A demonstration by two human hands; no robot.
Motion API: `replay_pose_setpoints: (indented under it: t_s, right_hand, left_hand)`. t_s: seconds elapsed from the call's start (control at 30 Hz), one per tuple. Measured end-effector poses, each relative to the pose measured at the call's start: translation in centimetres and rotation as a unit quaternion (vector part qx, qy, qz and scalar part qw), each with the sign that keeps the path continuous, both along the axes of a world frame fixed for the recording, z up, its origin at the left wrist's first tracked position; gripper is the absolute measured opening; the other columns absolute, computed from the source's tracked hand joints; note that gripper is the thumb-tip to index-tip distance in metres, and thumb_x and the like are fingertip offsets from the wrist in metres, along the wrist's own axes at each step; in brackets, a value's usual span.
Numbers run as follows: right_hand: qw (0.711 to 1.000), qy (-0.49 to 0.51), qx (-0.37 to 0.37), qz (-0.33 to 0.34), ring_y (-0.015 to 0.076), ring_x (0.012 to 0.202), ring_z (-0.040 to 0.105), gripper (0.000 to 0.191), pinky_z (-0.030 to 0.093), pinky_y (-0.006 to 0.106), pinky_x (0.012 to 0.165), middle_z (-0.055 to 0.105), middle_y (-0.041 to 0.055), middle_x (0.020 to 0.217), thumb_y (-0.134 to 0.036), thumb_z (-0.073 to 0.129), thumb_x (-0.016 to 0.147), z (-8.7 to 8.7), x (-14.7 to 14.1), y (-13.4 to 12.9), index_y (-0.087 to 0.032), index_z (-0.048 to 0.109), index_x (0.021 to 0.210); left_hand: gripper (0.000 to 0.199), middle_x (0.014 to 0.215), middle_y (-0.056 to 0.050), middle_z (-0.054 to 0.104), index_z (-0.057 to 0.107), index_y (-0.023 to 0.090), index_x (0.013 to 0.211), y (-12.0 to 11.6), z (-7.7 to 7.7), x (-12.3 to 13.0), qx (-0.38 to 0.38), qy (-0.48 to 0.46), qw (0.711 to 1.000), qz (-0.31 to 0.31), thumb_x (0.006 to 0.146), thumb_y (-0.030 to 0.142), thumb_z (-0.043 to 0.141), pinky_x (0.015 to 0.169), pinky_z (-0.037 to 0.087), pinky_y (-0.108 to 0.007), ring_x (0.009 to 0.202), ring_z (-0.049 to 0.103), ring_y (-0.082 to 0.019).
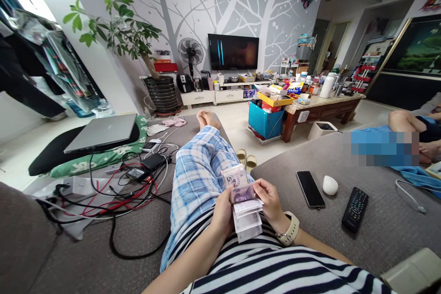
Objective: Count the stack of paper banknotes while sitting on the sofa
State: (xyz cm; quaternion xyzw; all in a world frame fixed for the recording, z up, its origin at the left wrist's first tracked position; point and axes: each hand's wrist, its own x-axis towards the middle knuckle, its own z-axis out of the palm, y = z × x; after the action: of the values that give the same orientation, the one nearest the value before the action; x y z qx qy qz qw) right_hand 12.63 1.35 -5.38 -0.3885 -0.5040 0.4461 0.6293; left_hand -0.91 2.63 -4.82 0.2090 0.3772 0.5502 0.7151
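A small fanned stack of purple-and-white banknotes (246,220) is held above my lap. My left hand (223,211) closes on the notes' left edge. On the other side my right hand (270,198) pinches the notes near their upper right, with a pale watch strap on that wrist. One note at the top shows a figure 5, while several lower ones hang down toward my striped shirt. Fingers hide parts of the notes. Beneath them are my blue checked trousers (203,165).
Right of me on the grey sofa (275,243) lie a phone (310,189), a white rounded case (330,185) and a black remote (355,209). Tangled cables (138,183) and a laptop (103,132) lie left. Another person's legs (406,124) show at far right. A cluttered table (324,103) stands ahead.
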Motion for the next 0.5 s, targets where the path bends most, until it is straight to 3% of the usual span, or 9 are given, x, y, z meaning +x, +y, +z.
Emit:
replay_pose_setpoints:
  t_s: [0.13, 0.5]
  right_hand:
    - [0.999, 0.026, -0.011, 0.028, 0.0133, 0.052, 0.048, 0.04, 0.036, 0.028, 0.055, 0.06, 0.0001, 0.057, -0.055, 0.062, 0.089, -0.1, -0.1, 0.0, -0.02, 0.063, 0.071]
    - [0.996, 0.051, -0.062, -0.047, 0.01, 0.053, 0.041, 0.043, 0.033, 0.025, 0.053, 0.049, -0.0065, 0.057, -0.053, 0.081, 0.067, -1.0, 0.0, 1.4, -0.021, 0.052, 0.069]
  left_hand:
    - [0.028, 0.091, -0.013, 0.079, 0.073, 0.012, 0.088, 0.0, 0.0, -0.1, 0.01, -0.001, 1.0, -0.017, 0.07, 0.033, 0.075, 0.084, 0.059, -0.039, 0.092, 0.075, -0.03]
    - [0.034, 0.087, -0.012, 0.078, 0.072, 0.012, 0.09, -0.5, 0.6, -0.3, 0.013, 0.015, 0.999, -0.035, 0.063, 0.032, 0.081, 0.082, 0.057, -0.039, 0.086, 0.074, -0.03]
